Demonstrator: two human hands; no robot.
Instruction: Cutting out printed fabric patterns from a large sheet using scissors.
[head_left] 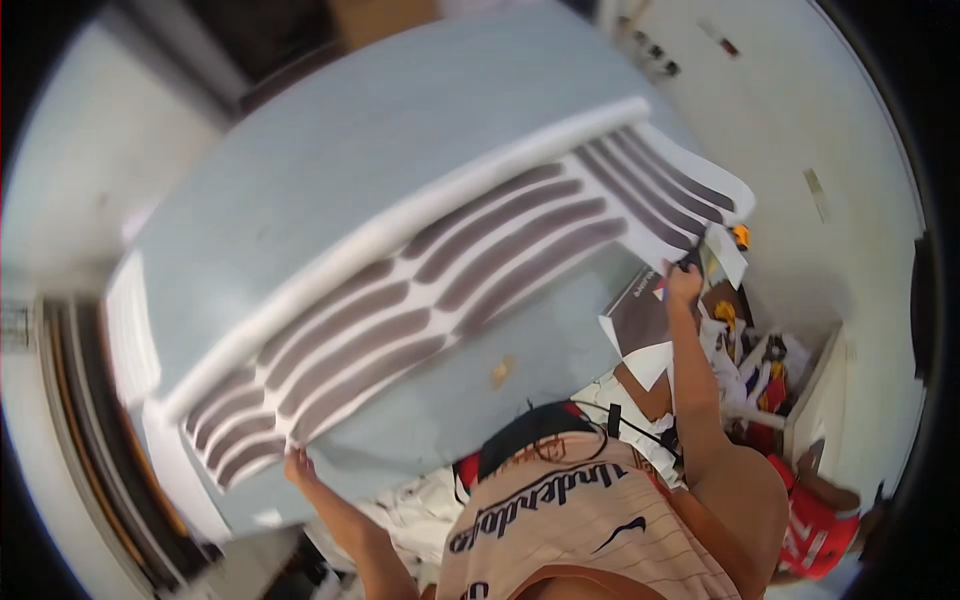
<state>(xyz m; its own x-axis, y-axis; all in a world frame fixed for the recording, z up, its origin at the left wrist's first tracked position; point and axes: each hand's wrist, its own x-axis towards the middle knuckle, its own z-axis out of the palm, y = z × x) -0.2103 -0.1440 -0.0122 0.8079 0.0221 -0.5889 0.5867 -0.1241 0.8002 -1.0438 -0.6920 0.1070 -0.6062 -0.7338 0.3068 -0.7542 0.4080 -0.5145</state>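
Note:
A long white sheet (430, 290) with rows of dark rounded stripes lies across a pale blue-grey table (430, 120). Its far edge is curled into a roll (400, 235). My left hand (300, 466) is closed at the sheet's near left corner, fingertips pinching the edge. At the sheet's near right edge, my right hand (685, 283) is closed around a small dark item; blur hides what kind it is. Beneath and beside that hand lies a dark printed sheet (640, 318) with white paper around it.
An orange tool (740, 237) sits by the table's right edge. Beyond it, a bin (815, 385) holds scraps. Another person in a red shirt (815, 525) is at the lower right. Long boards (75, 400) stand at the left, and a tan scrap (502, 371) lies on the table.

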